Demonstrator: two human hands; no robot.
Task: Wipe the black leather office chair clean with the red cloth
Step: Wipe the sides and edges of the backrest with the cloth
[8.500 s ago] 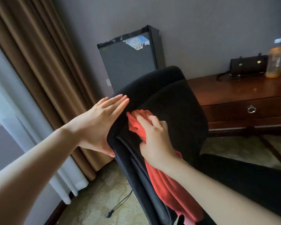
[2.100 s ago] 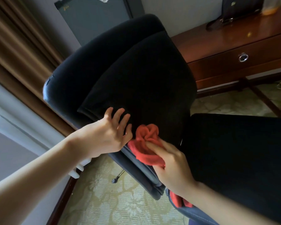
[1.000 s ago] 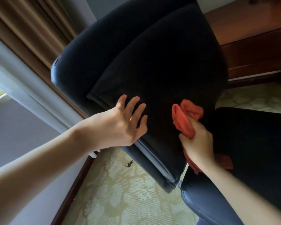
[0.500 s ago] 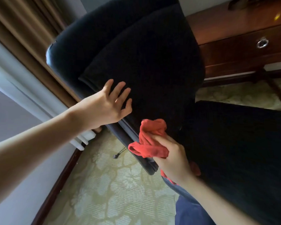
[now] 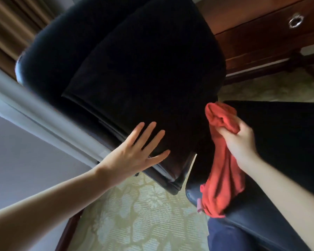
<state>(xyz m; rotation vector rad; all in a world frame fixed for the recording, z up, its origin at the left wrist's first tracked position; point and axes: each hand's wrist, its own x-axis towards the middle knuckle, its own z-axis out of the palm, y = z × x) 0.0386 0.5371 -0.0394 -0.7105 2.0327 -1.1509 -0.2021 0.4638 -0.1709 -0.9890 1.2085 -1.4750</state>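
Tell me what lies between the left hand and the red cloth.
Head view: only the lower corner of the chair backrest and a dark gap beside the seat.

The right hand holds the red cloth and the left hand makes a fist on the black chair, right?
No fist: the head view shows the left hand flat, fingers spread, on the black chair. The right hand does hold the red cloth.

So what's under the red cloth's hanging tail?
The red cloth, gripped by the right hand, drapes onto the glossy edge of the black chair seat. The leather directly beneath is covered.
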